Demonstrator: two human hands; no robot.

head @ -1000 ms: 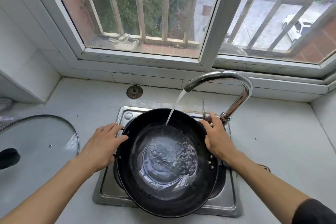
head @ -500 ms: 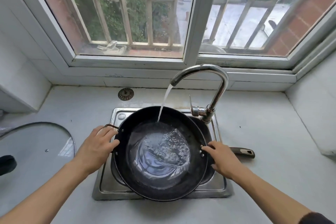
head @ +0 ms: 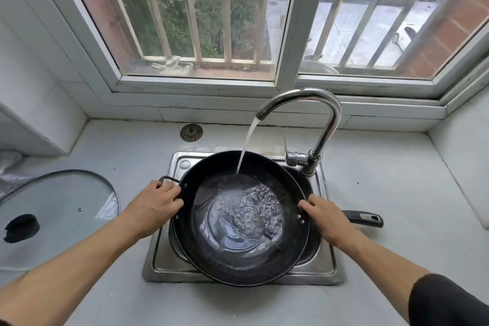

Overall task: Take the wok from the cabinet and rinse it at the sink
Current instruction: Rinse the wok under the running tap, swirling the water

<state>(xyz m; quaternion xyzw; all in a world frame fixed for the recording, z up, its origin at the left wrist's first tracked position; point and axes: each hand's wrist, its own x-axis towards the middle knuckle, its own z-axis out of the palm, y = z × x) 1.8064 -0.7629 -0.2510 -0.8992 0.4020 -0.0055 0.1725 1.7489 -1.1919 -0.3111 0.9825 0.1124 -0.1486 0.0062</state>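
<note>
A black wok [head: 211,251] sits over the steel sink [head: 158,259], with water pooling and bubbling inside it. The chrome faucet [head: 328,124] pours a stream into the wok's far side. My left hand [head: 156,206] grips the small loop handle on the wok's left rim. My right hand [head: 326,217] holds the right rim where the long black handle [head: 366,218] sticks out toward the right.
A glass lid [head: 66,201] with a black knob lies on the counter at the left. A metal drain strainer [head: 191,132] rests behind the sink. The faucet lever [head: 285,145] stands by the tap base. A white wall edge juts out at the right.
My right hand left the faucet lever and came down to the wok's right rim. The wok shifted slightly in the sink and holds more water. My left hand stays on the loop handle.
</note>
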